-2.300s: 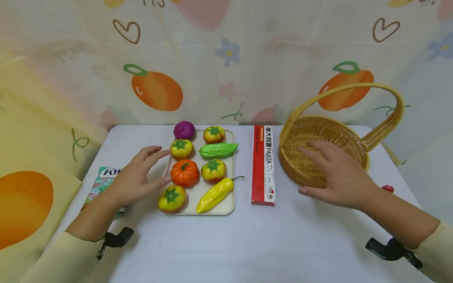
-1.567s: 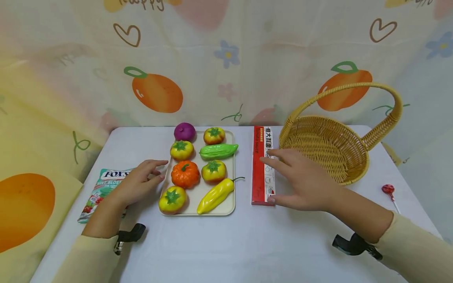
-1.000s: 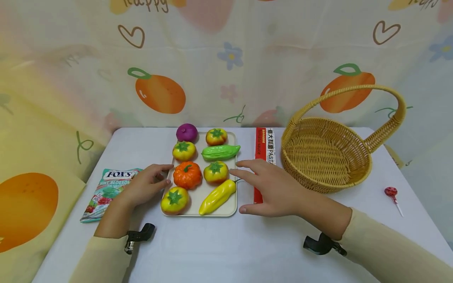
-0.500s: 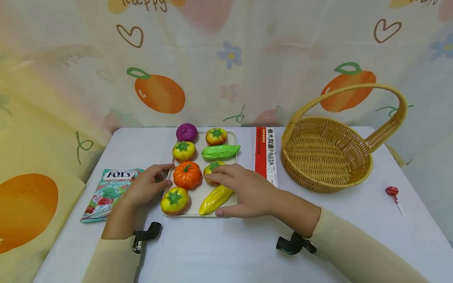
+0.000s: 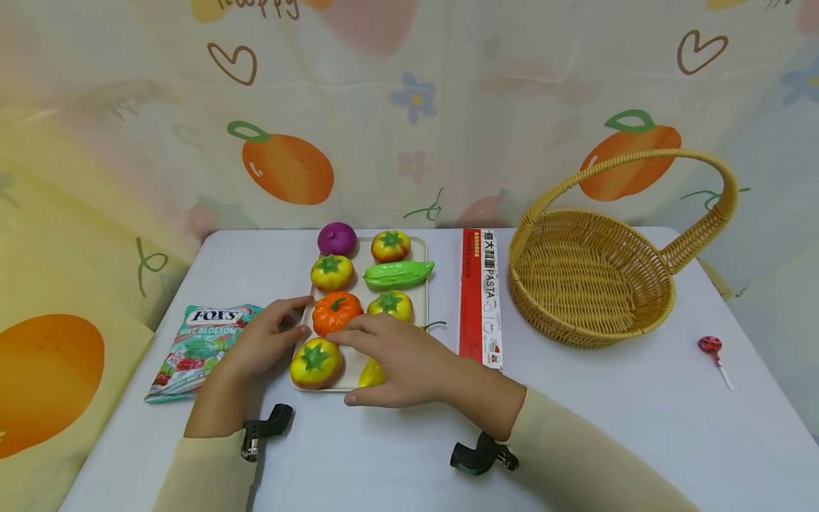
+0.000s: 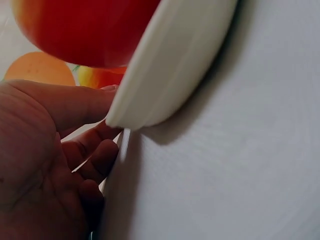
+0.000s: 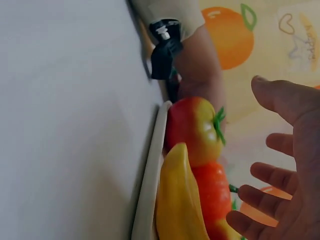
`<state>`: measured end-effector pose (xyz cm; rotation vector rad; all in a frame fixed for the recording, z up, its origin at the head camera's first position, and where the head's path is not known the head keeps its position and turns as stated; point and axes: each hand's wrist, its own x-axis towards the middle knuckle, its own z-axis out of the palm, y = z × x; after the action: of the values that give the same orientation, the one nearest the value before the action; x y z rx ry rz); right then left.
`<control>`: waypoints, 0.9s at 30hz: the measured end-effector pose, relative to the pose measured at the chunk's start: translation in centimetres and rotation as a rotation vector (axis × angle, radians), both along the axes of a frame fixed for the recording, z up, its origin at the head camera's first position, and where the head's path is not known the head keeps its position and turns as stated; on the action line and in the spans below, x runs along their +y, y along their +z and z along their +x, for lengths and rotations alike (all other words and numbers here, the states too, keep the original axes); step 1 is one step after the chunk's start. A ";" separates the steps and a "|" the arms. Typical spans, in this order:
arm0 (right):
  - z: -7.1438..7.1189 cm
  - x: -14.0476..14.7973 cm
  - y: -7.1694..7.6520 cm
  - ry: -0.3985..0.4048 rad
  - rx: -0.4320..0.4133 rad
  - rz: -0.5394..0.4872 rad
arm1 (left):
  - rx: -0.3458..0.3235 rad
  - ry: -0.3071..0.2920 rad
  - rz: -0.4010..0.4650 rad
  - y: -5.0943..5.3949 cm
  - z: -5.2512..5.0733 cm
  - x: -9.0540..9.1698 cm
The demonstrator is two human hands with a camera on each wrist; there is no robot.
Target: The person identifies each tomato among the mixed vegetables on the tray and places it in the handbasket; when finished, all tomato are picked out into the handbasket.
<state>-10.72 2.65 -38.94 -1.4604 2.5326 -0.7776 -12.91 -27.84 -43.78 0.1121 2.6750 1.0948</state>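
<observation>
Hovering right hand (image 5: 404,364) over the tray (image 5: 419,297), earlier right of it, fingers spread, left hand (image 5: 265,338) touching its rim, grip unclear

It looks like a curtained-off corner indoors: a white table (image 5: 640,398) stands against cloth (image 5: 486,107) printed with oranges (image 5: 288,168), hearts (image 5: 232,64) and flowers (image 5: 414,98), which hangs behind it and along its left side. The kind of room cannot be told.
</observation>
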 end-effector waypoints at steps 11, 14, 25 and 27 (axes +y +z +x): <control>0.3 -3.4 -1.1 -0.042 -0.133 -0.013 | 0.020 0.002 0.048 -0.3 0.2 0.1; 0.5 -3.9 -1.5 -0.060 -0.129 -0.019 | 0.020 0.012 0.051 -0.4 0.2 0.2; 0.7 -4.8 -2.5 -0.133 -0.041 -0.024 | 0.012 0.029 0.083 -0.6 0.4 0.2; 0.9 -5.0 -2.6 -0.144 -0.025 -0.026 | 0.012 0.031 0.090 -0.7 0.4 0.2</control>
<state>-9.86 -2.30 -41.56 -1.2782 2.6413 -0.8473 -12.53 -27.65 -44.46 0.0946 2.6469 1.2276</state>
